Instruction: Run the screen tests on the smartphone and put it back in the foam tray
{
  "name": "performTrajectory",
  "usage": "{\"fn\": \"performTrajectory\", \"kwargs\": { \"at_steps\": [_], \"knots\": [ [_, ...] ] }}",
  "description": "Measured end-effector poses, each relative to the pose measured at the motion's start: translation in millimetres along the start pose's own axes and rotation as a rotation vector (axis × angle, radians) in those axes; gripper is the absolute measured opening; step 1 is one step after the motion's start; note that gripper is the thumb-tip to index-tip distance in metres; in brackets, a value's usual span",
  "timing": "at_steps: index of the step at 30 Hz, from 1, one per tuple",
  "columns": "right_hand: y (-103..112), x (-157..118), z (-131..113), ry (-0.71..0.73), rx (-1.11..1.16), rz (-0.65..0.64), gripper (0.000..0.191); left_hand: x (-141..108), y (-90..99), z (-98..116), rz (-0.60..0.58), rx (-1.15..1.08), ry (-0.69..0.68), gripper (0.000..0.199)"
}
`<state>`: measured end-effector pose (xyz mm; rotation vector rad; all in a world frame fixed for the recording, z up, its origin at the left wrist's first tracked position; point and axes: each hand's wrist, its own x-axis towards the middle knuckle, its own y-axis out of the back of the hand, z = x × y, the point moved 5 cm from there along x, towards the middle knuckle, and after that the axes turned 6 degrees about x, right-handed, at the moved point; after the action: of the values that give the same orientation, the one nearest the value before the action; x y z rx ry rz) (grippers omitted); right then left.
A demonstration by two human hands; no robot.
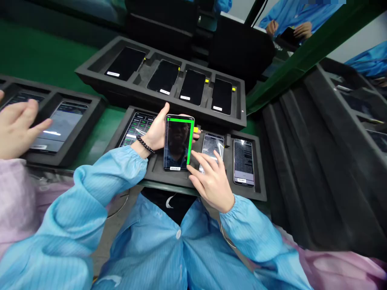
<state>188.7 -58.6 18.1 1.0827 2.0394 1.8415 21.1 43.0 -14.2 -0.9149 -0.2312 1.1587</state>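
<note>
Green-framed smartphone (178, 143) tilted up, lower end in black foam tray (160, 173), left hand (154, 135) pinching its edges from behind; right hand (211, 183) spread, fingers (206, 159) over neighbouring phone (212, 145).

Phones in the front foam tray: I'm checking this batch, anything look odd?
The phone lifted in the left hand stands out: it is out of its slot, its dark screen showing green bars along two edges, unlike the others.

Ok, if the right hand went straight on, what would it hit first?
Probably the green-framed phone in the left hand, just ahead of the right hand's fingers, though depth is unclear.
</note>
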Motion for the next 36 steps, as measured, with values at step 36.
{"fn": "performTrajectory", "kwargs": {
  "at_steps": [36],
  "knots": [
    [46.4, -103.2, -46.6, -0.205, 0.186, 0.170, 0.054, -167.1, -61.6, -211.8, 0.042, -0.276, 0.316, 0.068]
  ]
}}
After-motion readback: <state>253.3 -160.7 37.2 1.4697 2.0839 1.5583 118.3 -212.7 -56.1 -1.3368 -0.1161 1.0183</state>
